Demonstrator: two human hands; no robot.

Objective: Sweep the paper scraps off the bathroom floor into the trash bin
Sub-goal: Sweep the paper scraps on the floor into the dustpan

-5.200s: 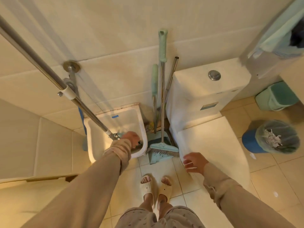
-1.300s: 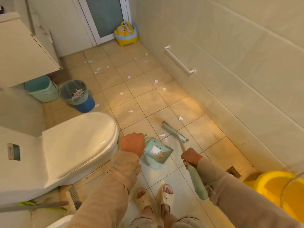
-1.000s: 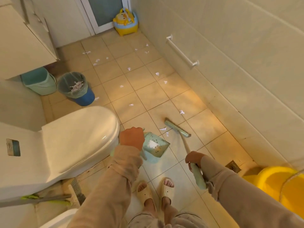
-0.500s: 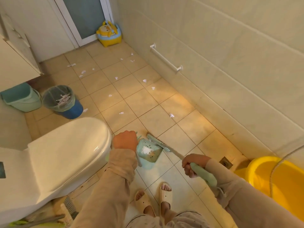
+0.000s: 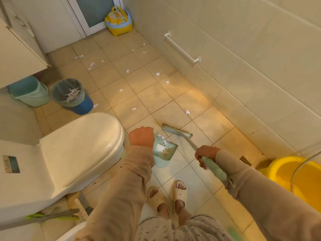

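Note:
My left hand (image 5: 142, 136) is closed on the handle of a pale green dustpan (image 5: 165, 150) that rests on the floor tiles and holds a few white scraps. My right hand (image 5: 205, 154) grips the green handle of a broom (image 5: 176, 132), whose head sits on the floor just beyond the dustpan's mouth. Several white paper scraps (image 5: 187, 111) lie scattered over the beige tiles toward the door. The blue trash bin (image 5: 69, 94) with a clear liner and scraps inside stands at the left, past the toilet.
A white toilet (image 5: 73, 150) fills the left. A green bucket (image 5: 29, 92) sits beside the bin under a cabinet. A yellow basin (image 5: 295, 173) is at the right. A yellow child's potty (image 5: 119, 20) stands by the door. A towel bar (image 5: 181, 46) is on the right wall.
Since 5 s ago I turned from the broom corner to the open floor, holding broom and dustpan. In the last second the broom head drew back toward the dustpan; more scraps lie in the pan.

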